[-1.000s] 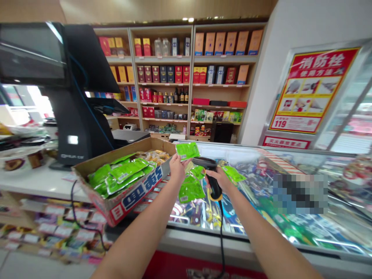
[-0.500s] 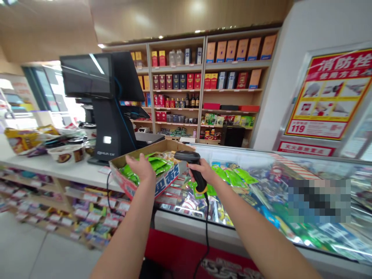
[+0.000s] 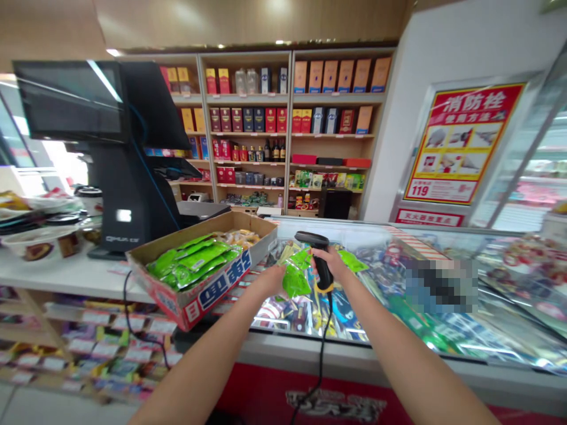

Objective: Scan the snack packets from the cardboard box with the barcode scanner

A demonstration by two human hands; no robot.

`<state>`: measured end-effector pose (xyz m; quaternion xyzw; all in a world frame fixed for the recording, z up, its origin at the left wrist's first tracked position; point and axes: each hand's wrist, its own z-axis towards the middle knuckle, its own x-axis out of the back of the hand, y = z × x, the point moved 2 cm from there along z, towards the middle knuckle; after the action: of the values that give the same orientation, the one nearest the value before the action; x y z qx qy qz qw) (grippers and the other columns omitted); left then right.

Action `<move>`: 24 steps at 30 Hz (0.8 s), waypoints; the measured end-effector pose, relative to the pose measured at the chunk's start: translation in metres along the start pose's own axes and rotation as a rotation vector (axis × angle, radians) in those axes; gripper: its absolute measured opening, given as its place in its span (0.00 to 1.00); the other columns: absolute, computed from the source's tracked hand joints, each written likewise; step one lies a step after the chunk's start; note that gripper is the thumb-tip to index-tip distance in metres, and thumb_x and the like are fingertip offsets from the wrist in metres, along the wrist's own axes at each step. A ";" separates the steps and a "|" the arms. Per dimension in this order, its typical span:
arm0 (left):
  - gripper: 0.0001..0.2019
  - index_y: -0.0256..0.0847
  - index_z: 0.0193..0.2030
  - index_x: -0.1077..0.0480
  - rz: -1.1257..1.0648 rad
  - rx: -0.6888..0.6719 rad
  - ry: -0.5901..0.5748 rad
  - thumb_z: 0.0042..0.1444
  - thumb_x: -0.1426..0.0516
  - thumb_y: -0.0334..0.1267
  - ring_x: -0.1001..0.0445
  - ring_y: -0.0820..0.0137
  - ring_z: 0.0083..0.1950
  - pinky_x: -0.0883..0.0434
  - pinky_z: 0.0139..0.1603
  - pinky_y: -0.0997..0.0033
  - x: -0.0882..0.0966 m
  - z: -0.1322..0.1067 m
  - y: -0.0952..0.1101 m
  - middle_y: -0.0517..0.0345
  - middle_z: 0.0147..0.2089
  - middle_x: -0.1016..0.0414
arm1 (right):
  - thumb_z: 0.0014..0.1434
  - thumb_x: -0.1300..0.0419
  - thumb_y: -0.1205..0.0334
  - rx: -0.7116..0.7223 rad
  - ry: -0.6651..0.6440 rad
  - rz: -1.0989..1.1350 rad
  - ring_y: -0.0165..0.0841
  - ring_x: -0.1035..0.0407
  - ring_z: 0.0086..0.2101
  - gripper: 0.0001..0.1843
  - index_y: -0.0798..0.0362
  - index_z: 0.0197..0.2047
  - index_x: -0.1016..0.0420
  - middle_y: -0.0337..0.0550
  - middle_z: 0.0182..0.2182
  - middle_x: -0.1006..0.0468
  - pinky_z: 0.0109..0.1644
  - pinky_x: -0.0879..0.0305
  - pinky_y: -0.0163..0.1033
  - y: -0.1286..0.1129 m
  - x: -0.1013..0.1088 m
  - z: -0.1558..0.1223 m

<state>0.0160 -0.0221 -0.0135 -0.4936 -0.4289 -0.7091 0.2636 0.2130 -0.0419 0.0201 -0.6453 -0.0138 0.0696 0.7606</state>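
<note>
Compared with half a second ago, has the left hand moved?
Yes, rightward: the left hand was over the cardboard box, and now it is to the box's right, at the green packets.

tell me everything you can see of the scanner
The scanner is black, apparently plastic: a rounded head over a grip with a yellow-orange band at its base. The right hand grasps the grip, holding it roughly upright above the glass case, head toward the picture's left. A black cord hangs from the grip's bottom.
</note>
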 end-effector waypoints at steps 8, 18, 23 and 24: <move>0.17 0.34 0.34 0.26 -0.176 0.135 0.155 0.34 0.30 0.33 0.23 0.53 0.44 0.28 0.46 0.61 -0.002 0.052 -0.001 0.45 0.36 0.22 | 0.44 0.34 0.49 -0.011 0.055 0.083 0.31 0.34 0.15 0.17 0.53 0.31 0.30 0.36 0.16 0.28 0.19 0.37 0.36 0.032 0.024 0.008; 0.10 0.37 0.28 0.31 -1.075 0.209 0.532 0.50 0.38 0.41 0.42 0.77 0.11 0.47 0.11 0.79 -0.017 0.069 -0.033 0.68 0.13 0.39 | 0.49 0.35 0.51 -0.075 -0.218 -0.140 0.30 0.36 0.14 0.14 0.53 0.31 0.30 0.36 0.16 0.28 0.20 0.37 0.37 0.031 0.039 -0.008; 0.05 0.36 0.29 0.31 -1.015 0.219 0.594 0.52 0.41 0.35 0.39 0.76 0.10 0.46 0.10 0.80 -0.006 0.065 -0.026 0.67 0.14 0.36 | 0.53 0.36 0.49 -0.058 -0.318 -0.262 0.32 0.35 0.15 0.14 0.52 0.28 0.29 0.38 0.16 0.28 0.20 0.38 0.37 0.030 0.038 -0.008; 0.05 0.36 0.29 0.30 -0.996 0.219 0.596 0.53 0.42 0.35 0.39 0.76 0.10 0.46 0.10 0.80 -0.004 0.064 -0.023 0.67 0.14 0.36 | 0.53 0.37 0.49 -0.053 -0.333 -0.287 0.32 0.35 0.15 0.15 0.52 0.27 0.29 0.39 0.16 0.28 0.20 0.39 0.37 0.030 0.037 -0.008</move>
<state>0.0295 0.0444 -0.0164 0.0180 -0.5871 -0.8072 0.0576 0.2481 -0.0408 -0.0134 -0.6360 -0.2328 0.0658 0.7328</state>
